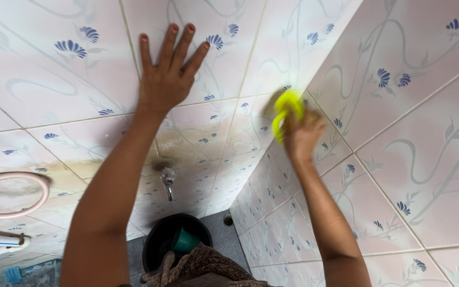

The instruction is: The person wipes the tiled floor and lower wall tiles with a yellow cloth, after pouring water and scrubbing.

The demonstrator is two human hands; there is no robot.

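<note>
Overhead, looped yellow scrubber (286,110) against glossy tile (346,64)

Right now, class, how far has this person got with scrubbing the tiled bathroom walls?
Done: the tiles around the braced left hand look pale and fairly clean. In hand: the right hand presses a yellow scrubber to the wall near the corner, blurred with motion. Left: a brown stain spreads above the tap, over the black bucket.

Bare forearms, no sleeves, left hand (167,79) w/ red nail polish, brown patterned garment (208,266) below
</note>
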